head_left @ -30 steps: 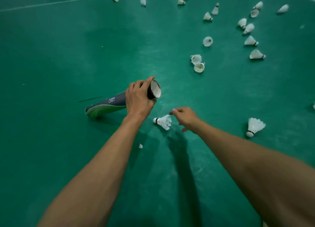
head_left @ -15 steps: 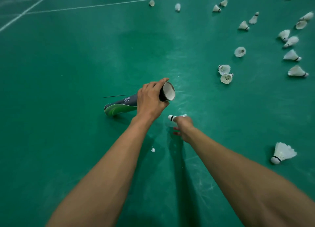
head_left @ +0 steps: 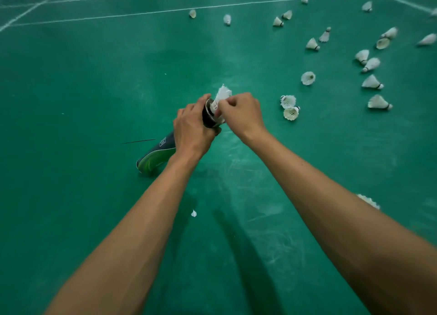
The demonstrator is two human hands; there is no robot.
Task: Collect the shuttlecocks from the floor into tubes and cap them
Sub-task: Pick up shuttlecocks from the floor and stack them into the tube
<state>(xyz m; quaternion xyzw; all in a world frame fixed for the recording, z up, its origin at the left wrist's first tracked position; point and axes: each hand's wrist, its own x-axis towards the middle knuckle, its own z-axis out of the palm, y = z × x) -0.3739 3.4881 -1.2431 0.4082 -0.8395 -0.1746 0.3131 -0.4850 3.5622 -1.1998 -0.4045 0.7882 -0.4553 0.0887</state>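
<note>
Presently, the tube (head_left: 158,152) is gripped near its open mouth by the left hand (head_left: 192,130), with fingers and thumb curled round the dark barrel. Its long axis is seen to run from lower left to upper right, the closed end low and apparently resting on the floor (head_left: 94,90), the mouth raised and turned toward the right hand (head_left: 241,112). One shuttlecock (head_left: 224,93) is pinched in the curled fingers of that hand directly at the mouth. Its feathers stand clear above the rim, and its cork end appears to be just inside, though this is partly hidden by the fingers. The right hand is therefore judged the nearer to the opening, and the coming push is expected to follow the tube's axis, down and to the left. Many uncollected shuttlecocks (head_left: 371,82) are noted toward the far right of the floor, the closest pair (head_left: 289,106) lying just right of the right hand. No cap is seen.
</note>
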